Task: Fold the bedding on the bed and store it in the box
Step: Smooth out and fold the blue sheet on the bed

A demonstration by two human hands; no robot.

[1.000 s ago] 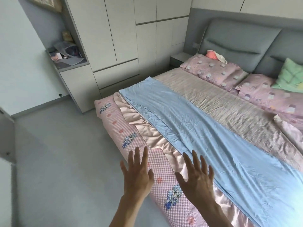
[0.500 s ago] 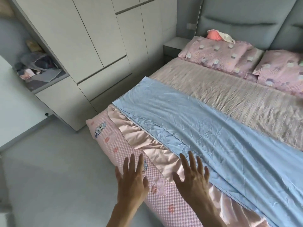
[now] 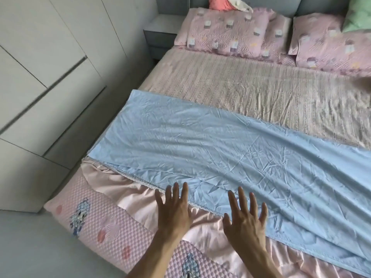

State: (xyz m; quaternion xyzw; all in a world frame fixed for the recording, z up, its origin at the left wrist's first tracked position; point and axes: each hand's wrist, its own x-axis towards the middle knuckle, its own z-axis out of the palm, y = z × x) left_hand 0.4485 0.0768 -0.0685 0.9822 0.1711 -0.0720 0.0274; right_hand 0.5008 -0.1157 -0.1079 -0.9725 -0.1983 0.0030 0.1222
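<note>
The wrinkled light-blue cotton sheet (image 3: 230,149) lies spread as a long band across the bed, running from about 9 o'clock near the bed's corner off toward 4 o'clock, its lace-trimmed near edge resting on a shiny pink satin ruffle (image 3: 124,189). No box shows in this view.

My left hand (image 3: 174,211) is stretched forward, palm down, fingers straight and fanned; its fingertips overlap the sheet's lace edge while the palm is over the satin. My right hand (image 3: 246,221) is posed the same way just beside it toward 3 o'clock, fingers spread over the blue fabric, thumb out toward the left hand. Both are released and grasp nothing; I cannot tell whether they press on the cloth or float just above it.

Compared with half a second ago, my hands have moved forward from over the pink quilted bed skirt with cartoon prints (image 3: 112,223) onto the sheet's edge, and the view has tipped downward and closer to the bed.

Beyond the sheet, toward 12 o'clock, lies a beige striped woven mat (image 3: 251,85), then two pink patterned pillows (image 3: 230,33), a green cushion (image 3: 359,15) at 1 o'clock, and a coral-and-white cloth (image 3: 222,3). At 10 o'clock stand white wardrobe panels (image 3: 44,57) and a grey nightstand (image 3: 160,33).
</note>
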